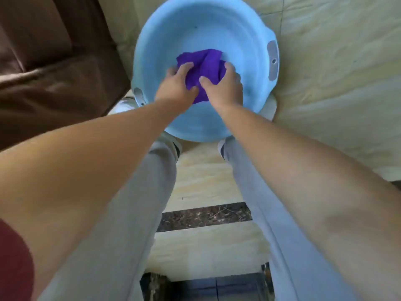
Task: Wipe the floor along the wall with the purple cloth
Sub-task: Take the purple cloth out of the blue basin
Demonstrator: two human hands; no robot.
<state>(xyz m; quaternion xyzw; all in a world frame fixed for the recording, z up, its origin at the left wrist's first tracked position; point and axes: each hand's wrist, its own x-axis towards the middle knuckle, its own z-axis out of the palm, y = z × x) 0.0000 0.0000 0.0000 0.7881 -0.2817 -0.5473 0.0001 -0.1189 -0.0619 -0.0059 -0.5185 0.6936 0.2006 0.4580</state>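
The purple cloth [206, 66] lies bunched inside a light blue plastic basin [173, 29] on the floor in front of my feet. My left hand [176, 85] grips the cloth's left side with curled fingers. My right hand [224, 85] grips its right side, thumb pressed into the fabric. The two hands nearly touch over the cloth's near end, which they partly hide. I cannot tell whether the basin holds water.
A brown sofa [43, 61] fills the upper left, close against the basin. Pale yellow floor tiles [336, 61] spread to the right and between my grey-trousered legs [249, 203]. A dark marble strip [206, 216] crosses the floor below.
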